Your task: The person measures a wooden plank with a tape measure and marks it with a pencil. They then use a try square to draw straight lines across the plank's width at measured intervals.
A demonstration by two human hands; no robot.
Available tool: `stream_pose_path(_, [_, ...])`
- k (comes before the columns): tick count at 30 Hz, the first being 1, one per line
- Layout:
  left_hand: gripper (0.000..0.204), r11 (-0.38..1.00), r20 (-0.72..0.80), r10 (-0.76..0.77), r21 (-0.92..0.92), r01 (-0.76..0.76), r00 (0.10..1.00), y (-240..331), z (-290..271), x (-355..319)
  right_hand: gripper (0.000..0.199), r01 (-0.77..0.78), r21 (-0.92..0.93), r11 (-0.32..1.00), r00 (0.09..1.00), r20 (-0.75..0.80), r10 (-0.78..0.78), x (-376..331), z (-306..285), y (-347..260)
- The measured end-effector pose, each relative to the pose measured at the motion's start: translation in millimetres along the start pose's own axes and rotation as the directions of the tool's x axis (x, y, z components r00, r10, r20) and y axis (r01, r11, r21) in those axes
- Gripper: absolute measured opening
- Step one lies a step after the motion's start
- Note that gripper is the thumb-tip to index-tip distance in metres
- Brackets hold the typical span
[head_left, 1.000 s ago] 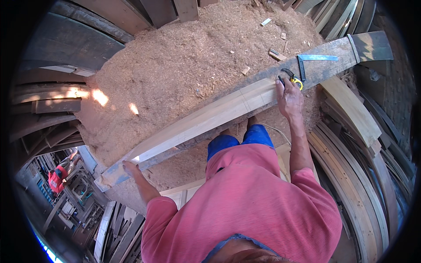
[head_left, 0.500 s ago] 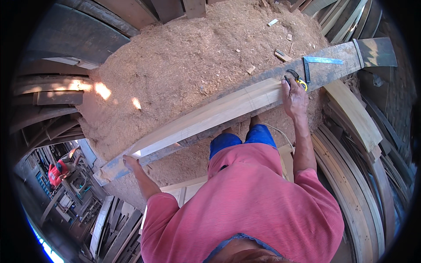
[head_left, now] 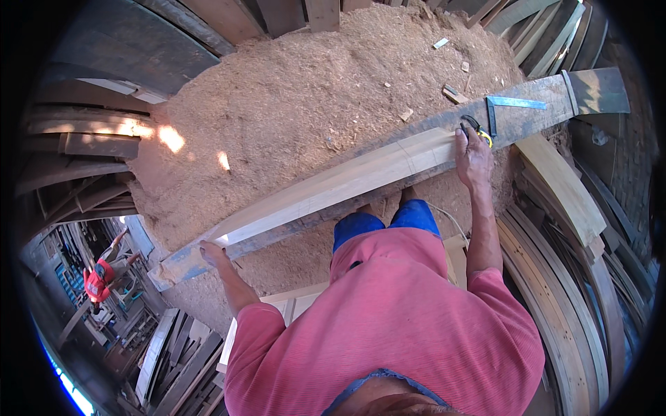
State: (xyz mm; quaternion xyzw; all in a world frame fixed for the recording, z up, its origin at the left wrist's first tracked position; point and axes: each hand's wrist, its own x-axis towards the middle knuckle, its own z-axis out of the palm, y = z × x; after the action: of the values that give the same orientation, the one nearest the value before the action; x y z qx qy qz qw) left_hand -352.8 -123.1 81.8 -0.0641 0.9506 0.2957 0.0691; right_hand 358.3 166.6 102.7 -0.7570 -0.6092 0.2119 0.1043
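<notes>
A long, pale squared wooden beam (head_left: 333, 188) lies slantwise along a worn, dark-edged plank (head_left: 531, 119). My left hand (head_left: 212, 252) is closed around the beam's left end. At its other end, my right hand (head_left: 474, 161) grips with the thumb on the near side and the fingers curled over. A black-and-yellow tape measure (head_left: 486, 139) sits right against those fingers; how far they touch it is hidden. Past it, a metal try square (head_left: 517, 102) rests flat on the plank. Faint lines cross the beam's face towards the right.
Wood shavings (head_left: 291, 118) cover the ground beyond the plank. Curved boards (head_left: 555, 277) are stacked at my right, and more timber (head_left: 170, 353) lies at lower left. A few offcuts (head_left: 454, 95) lie on the far side. At far left a person in red (head_left: 99, 279) bends over.
The view has shifted slightly, while both hands keep their places at the beam's ends. The person in red at far left has changed posture, with an arm now stretched out.
</notes>
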Motion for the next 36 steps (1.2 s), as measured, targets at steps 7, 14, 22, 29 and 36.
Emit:
stream_pose_path(7, [0.064, 0.999, -0.011, 0.027, -0.021, -0.027, 1.0, -9, -1, 2, 0.048, 0.0, 0.015, 1.0, 1.0, -0.008, 0.0, -2, 4, 2])
stream_pose_path(14, [0.067, 1.0, -0.003, -0.002, 0.01, 0.002, 1.0, -6, -2, 0, 0.047, 0.007, 0.013, 1.0, 1.0, -0.013, -0.007, -2, 2, 3])
stream_pose_path(22, [0.067, 0.994, 0.047, -0.088, -0.055, 0.091, 0.995, 10, -2, -7, 0.045, -0.035, 0.025, 0.999, 0.998, 0.051, 0.034, 0, 4, 6])
stream_pose_path(29, [0.07, 0.996, 0.028, -0.092, -0.014, 0.092, 0.995, 3, -3, -4, 0.043, -0.047, 0.043, 0.998, 0.998, 0.032, 0.046, -4, 2, 7])
stream_pose_path(36, [0.065, 0.986, 0.068, -0.056, -0.155, 0.066, 0.996, -32, -12, -6, 0.055, -0.05, 0.082, 0.995, 0.999, 0.011, 0.049, -24, -11, 14])
